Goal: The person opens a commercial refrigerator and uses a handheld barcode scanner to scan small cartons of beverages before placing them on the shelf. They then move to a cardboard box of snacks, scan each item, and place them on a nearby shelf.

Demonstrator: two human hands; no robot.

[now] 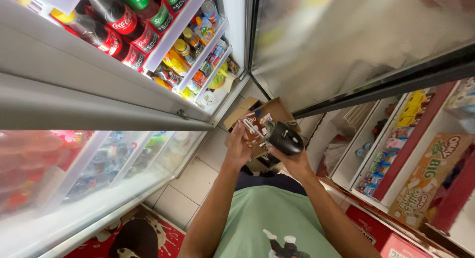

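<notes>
My left hand (238, 148) holds a small brown drink carton (252, 129) upright in front of me. My right hand (292, 161) grips a black handheld device (284, 138), its head pressed close against the carton's right side. Both hands meet above an open cardboard box (274, 111) on the tiled floor. My green shirt fills the lower middle of the view.
An open fridge (198, 70) at the left holds shelves of soda bottles (116, 20) and small drinks. Its open glass door (356, 45) hangs at the upper right. A shelf rack (396, 139) with snack boxes stands at the right. A closed glass fridge door (89, 174) is at the lower left.
</notes>
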